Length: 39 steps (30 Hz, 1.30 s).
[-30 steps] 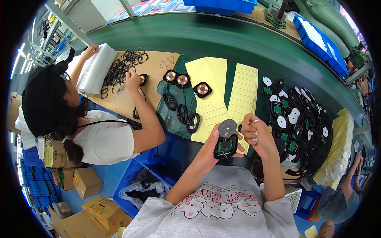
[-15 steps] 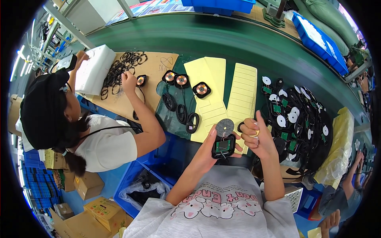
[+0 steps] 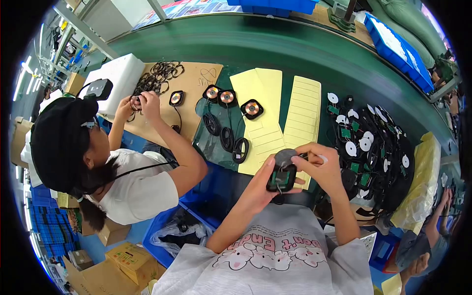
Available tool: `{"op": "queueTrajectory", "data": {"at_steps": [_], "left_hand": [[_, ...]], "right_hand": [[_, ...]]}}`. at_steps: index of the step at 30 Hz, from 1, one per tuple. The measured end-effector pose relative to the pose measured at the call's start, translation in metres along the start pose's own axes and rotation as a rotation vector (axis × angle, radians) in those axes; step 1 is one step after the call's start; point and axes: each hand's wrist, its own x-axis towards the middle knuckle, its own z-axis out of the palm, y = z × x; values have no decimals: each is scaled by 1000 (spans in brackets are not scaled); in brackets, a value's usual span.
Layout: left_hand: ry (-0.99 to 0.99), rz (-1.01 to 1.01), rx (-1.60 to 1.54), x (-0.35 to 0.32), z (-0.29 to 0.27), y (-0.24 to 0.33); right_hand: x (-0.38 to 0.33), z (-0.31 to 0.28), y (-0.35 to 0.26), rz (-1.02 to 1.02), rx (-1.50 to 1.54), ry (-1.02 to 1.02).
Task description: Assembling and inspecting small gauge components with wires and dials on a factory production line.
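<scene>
Black housing (image 3: 281,180) is grasped by left hand (image 3: 257,191), right hand (image 3: 324,165) pinching grey disc (image 3: 283,158).

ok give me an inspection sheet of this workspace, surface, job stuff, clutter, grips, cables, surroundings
surface: green worktop, partly covered by a brown board and yellow sheets
job's things: black case with green board; grey disc at its far side
clutter: heaped parts on the right; black loops on the brown board; four copper coils
grips: left grip holds the case; right grip is at the disc's right edge, hold unclear
cables: three black bundles near the coils
surroundings: co-worker to the left, cartons below, blue tray at upper right
</scene>
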Motion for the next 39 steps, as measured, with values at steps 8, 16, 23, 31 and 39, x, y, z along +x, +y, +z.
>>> {"op": "queueTrajectory", "data": {"at_steps": [8, 16, 23, 31, 39], "left_hand": [[-61, 166, -64, -9, 11, -1], [-30, 248, 81, -13, 29, 4], [-16, 222, 32, -14, 23, 2], [-54, 209, -35, -15, 26, 1], [-16, 265, 40, -15, 28, 2]], "right_hand": [[-12, -3, -16, -786, -764, 122], [-24, -3, -25, -737, -753, 116], [-26, -6, -23, -726, -766, 67], [-25, -12, -24, -689, -723, -25], [-33, -5, -39, -35, -168, 97]]}}
